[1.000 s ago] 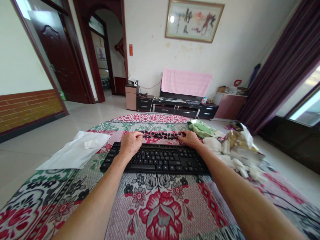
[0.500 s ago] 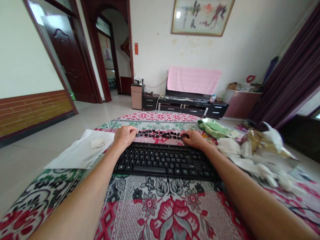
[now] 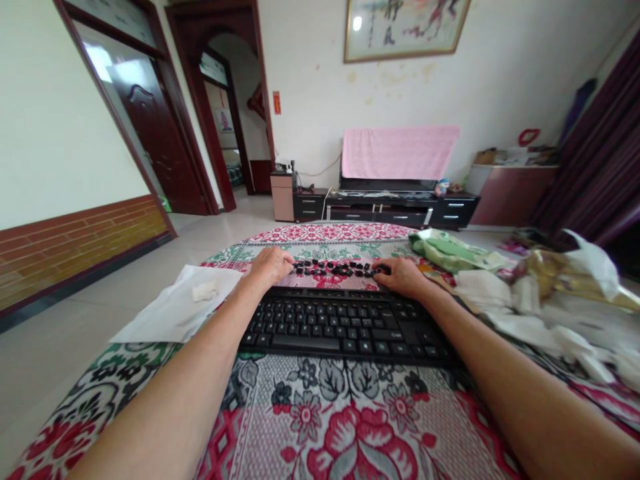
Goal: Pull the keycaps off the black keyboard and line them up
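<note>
A black keyboard (image 3: 320,327) lies on the patterned tablecloth (image 3: 350,393), between my forearms. Behind its far edge, several loose black keycaps (image 3: 343,270) are spread in a rough band. My left hand (image 3: 273,267) rests at the left end of this band, fingers bent and pressed together; what they hold, if anything, is hidden. At the right end, my right hand (image 3: 405,277) has its thumb and fingers closed about a dark keycap (image 3: 383,269). Most key positions on the keyboard look covered, but its right end is partly hidden by my right forearm.
On the left lies a white paper sheet (image 3: 170,307) with a crumpled tissue (image 3: 205,291) on it. To the right are a green plastic package (image 3: 455,251), crumpled white tissues (image 3: 485,291) and a gold-and-white bag (image 3: 565,280). A dark cable (image 3: 575,387) runs along the right side.
The whole view has shifted, so the scene sits slightly farther right. Both hands stay at the ends of the keycap band, with little visible change in their grip.
</note>
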The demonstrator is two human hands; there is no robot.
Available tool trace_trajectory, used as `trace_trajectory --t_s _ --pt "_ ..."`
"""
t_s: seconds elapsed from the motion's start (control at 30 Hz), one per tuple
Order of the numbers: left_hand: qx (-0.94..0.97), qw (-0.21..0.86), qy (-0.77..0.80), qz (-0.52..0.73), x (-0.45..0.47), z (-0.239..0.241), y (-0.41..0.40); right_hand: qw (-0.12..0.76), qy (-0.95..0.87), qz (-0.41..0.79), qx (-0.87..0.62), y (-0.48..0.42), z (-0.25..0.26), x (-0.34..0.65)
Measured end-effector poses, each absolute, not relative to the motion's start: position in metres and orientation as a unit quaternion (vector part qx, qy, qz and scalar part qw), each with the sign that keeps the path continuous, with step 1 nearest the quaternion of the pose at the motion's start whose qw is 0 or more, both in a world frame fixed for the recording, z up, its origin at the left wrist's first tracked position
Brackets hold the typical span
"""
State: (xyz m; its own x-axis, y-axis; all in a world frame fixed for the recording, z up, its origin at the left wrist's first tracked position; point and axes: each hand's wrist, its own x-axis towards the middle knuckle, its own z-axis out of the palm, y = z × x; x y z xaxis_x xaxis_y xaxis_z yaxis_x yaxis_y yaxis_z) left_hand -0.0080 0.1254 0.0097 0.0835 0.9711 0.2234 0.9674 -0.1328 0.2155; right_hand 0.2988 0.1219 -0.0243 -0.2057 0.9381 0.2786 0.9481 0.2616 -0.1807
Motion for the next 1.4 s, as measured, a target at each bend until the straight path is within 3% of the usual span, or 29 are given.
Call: trace_trajectory --t_s 0.27,0.73,1.4 --pt "0.801 -0.056 0.591 0.076 0.009 0.005 0.132 0.190 -0.767 -0.011 -0.613 0.115 -0.022 0.298" --pt "0.814 -0.088 0.570 0.070 0.015 -0.008 0.137 0.182 -0.768 -0.006 -0.614 0.112 -0.020 0.296" --pt "0.806 -0.060 0.585 0.066 0.034 -0.004 0.131 0.180 -0.768 -0.001 -0.614 0.106 -0.015 0.293"
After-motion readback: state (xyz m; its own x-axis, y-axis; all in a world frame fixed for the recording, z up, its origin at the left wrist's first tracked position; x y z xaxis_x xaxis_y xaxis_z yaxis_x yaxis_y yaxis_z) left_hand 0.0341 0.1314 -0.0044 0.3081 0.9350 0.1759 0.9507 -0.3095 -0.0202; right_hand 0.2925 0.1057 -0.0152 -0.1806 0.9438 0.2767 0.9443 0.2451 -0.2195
